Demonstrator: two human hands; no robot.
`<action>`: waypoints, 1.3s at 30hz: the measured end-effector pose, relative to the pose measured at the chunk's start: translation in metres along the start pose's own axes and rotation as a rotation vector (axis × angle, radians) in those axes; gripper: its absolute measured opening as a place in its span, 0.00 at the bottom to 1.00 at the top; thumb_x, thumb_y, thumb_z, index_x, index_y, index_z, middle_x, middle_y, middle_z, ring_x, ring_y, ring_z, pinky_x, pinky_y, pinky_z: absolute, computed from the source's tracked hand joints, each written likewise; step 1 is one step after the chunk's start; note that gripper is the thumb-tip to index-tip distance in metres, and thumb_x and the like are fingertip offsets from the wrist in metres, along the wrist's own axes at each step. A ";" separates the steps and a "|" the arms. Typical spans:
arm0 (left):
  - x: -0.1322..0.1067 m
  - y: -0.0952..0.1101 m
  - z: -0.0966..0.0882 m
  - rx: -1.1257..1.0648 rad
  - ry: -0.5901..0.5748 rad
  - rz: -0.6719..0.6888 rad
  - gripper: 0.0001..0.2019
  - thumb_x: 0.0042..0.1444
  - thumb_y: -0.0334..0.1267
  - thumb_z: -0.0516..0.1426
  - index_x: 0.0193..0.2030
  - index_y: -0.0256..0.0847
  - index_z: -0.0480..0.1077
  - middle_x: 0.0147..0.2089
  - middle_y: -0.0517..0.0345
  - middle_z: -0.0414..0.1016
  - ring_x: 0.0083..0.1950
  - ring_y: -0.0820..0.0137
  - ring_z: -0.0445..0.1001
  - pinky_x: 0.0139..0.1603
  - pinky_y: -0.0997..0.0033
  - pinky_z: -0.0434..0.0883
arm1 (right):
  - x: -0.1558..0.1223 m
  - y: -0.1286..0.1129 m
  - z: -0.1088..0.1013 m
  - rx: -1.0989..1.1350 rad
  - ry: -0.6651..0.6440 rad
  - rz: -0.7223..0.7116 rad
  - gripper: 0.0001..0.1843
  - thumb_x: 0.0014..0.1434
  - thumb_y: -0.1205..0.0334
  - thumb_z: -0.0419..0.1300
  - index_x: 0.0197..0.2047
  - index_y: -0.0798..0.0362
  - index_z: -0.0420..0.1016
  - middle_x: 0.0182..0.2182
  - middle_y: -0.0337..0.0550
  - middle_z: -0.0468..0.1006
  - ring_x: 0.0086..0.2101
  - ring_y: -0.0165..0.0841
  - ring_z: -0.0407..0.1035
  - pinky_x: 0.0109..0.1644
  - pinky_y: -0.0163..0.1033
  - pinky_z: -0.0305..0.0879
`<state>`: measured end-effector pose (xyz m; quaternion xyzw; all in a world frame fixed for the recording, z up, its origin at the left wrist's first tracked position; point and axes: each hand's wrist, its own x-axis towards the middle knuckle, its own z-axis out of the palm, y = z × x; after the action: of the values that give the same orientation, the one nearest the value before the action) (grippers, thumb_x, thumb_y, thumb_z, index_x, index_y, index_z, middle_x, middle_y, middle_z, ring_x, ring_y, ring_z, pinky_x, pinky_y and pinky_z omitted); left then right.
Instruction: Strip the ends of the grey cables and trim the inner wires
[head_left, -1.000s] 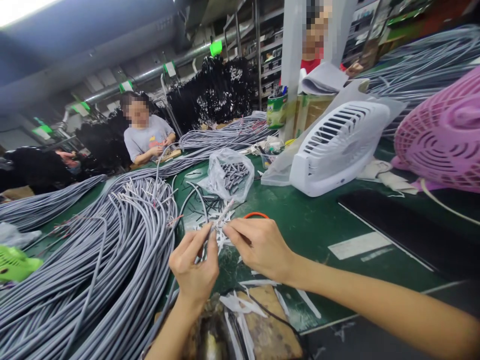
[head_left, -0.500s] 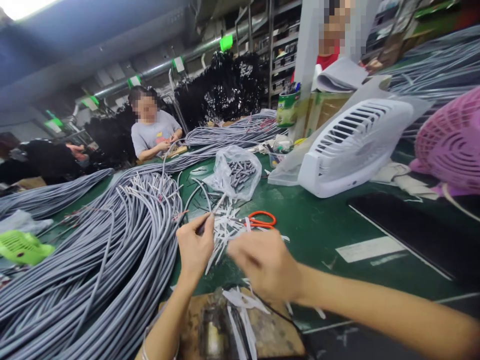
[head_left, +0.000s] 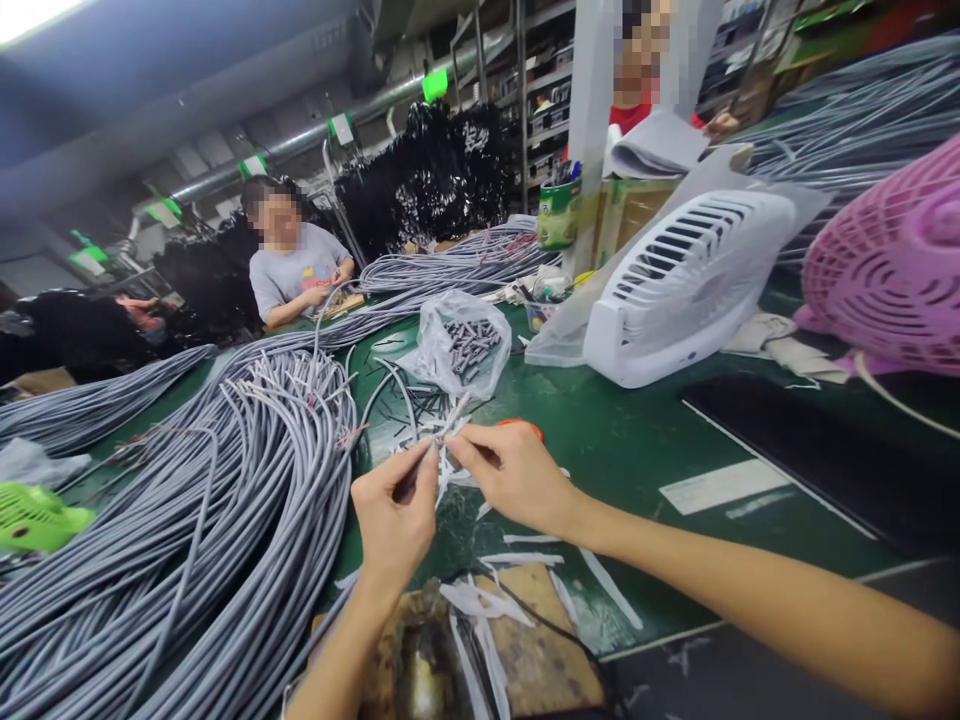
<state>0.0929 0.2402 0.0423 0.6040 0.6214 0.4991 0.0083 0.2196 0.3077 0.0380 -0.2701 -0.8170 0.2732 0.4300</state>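
Well, fiddly fingertip work seems to be going on, with the left hand (head_left: 394, 515) and right hand (head_left: 514, 475) both in a pinched grip on the pale cable end (head_left: 455, 412) over the tabletop (head_left: 600, 425), so the next move likely needs steady holding.

Over there, the bare left forearm (head_left: 349, 640) slants in from seven o'clock, the right forearm (head_left: 720, 565) from four; the left hand (head_left: 394, 515) and right hand (head_left: 521, 475) nearly meet fingertip to fingertip, each with thumb and forefinger pinched.
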 end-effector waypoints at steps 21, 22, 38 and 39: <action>0.006 -0.002 0.000 -0.151 -0.079 -0.208 0.17 0.54 0.44 0.52 0.30 0.33 0.76 0.20 0.61 0.69 0.20 0.75 0.63 0.21 0.78 0.61 | -0.002 0.002 0.005 -0.066 0.025 -0.020 0.20 0.61 0.62 0.47 0.18 0.54 0.60 0.12 0.33 0.59 0.15 0.24 0.50 0.22 0.31 0.44; 0.006 -0.002 0.000 -0.144 -0.074 -0.189 0.16 0.54 0.43 0.52 0.30 0.33 0.76 0.21 0.59 0.71 0.23 0.74 0.66 0.24 0.77 0.63 | -0.003 0.001 0.005 -0.061 0.023 -0.018 0.20 0.61 0.62 0.47 0.18 0.54 0.60 0.12 0.33 0.59 0.15 0.24 0.49 0.22 0.31 0.44; 0.011 -0.016 0.014 0.030 -0.103 -0.153 0.09 0.49 0.33 0.55 0.29 0.35 0.77 0.22 0.56 0.74 0.23 0.72 0.70 0.26 0.74 0.66 | -0.025 -0.016 0.008 -0.110 0.128 -0.586 0.19 0.62 0.64 0.46 0.24 0.57 0.70 0.15 0.38 0.66 0.18 0.26 0.57 0.24 0.33 0.50; 0.013 -0.018 0.014 -0.001 -0.124 -0.186 0.10 0.50 0.35 0.55 0.28 0.34 0.77 0.21 0.57 0.73 0.22 0.73 0.68 0.24 0.75 0.64 | -0.026 -0.017 0.007 -0.118 0.131 -0.596 0.19 0.63 0.64 0.46 0.24 0.57 0.70 0.15 0.38 0.67 0.18 0.26 0.58 0.24 0.33 0.50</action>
<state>0.0849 0.2624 0.0313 0.5735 0.6727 0.4581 0.0932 0.2224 0.2770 0.0318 -0.0602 -0.8452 0.0692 0.5266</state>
